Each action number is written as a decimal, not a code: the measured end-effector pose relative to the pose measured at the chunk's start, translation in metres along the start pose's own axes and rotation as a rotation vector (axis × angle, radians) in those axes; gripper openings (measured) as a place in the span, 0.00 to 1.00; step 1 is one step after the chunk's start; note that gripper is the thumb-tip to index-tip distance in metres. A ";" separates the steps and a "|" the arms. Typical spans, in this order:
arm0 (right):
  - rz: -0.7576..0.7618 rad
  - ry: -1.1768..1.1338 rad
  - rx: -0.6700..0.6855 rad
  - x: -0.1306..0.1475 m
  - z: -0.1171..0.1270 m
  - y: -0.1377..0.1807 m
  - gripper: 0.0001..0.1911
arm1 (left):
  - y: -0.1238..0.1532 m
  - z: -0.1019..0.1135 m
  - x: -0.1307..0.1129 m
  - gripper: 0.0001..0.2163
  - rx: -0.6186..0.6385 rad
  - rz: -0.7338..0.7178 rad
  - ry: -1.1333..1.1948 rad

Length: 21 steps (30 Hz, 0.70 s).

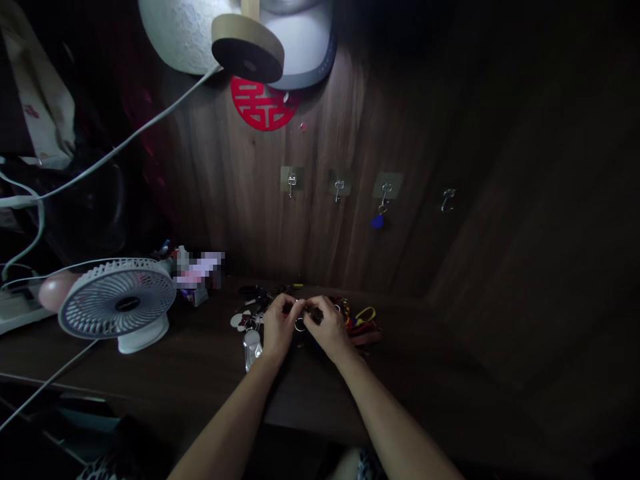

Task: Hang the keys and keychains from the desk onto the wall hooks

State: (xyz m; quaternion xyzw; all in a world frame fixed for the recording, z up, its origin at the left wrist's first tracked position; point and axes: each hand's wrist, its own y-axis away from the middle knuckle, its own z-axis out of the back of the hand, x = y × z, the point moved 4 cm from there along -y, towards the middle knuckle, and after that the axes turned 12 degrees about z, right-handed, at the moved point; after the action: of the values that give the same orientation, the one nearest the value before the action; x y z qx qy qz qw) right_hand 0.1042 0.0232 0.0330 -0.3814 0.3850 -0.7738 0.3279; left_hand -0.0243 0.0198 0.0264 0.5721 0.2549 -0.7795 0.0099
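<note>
My left hand (281, 327) and my right hand (327, 327) meet over a pile of keys and key chains on the dark wooden shelf (210, 353). Thumbs and fingers of both are pinched together at a metal key ring (300, 325), partly hidden by the fingertips. Beside my left hand lie a silver metal fob (253, 348), a white fob (241, 320) and several dark keys (257, 300). Close to my right hand are a yellow loop (367, 315) and a reddish-brown strap (367, 335). Much of the pile is covered by my hands.
A white fan (120, 303) stands at the left, its cable crossing the shelf edge. Several metal hooks (339, 189) are on the wooden back wall; a blue key tag (378, 221) hangs from one. A round lamp (247, 50) and caps (300, 47) are above.
</note>
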 end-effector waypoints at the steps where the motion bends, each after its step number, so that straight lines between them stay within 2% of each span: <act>1: 0.001 0.014 -0.001 0.001 0.001 0.000 0.02 | 0.000 0.000 0.000 0.14 0.010 -0.003 -0.001; 5: -0.091 -0.027 -0.050 -0.002 0.004 -0.001 0.02 | 0.000 0.000 0.000 0.17 0.043 0.009 0.013; 7: -0.181 -0.118 -0.110 -0.007 0.008 -0.002 0.02 | -0.001 0.000 0.000 0.18 0.043 0.024 0.033; 11: -0.350 -0.328 -0.252 -0.021 0.018 -0.005 0.08 | 0.000 -0.002 -0.003 0.16 0.067 0.018 -0.012; 14: -0.420 -0.393 -0.368 -0.032 0.030 -0.009 0.11 | 0.003 -0.010 -0.002 0.14 0.159 -0.010 -0.145; 17: -0.472 -0.424 -0.475 -0.044 0.046 -0.019 0.12 | 0.007 -0.022 0.001 0.11 0.306 -0.064 -0.306; 21: -0.480 -0.448 -0.636 -0.061 0.075 -0.042 0.12 | 0.012 -0.030 0.003 0.09 0.422 -0.169 -0.454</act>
State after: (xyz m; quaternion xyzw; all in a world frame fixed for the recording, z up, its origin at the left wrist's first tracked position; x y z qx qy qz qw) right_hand 0.1891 0.0668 0.0787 -0.6996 0.4238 -0.5696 0.0814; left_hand 0.0047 0.0227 0.0124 0.3499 0.1255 -0.9209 -0.1173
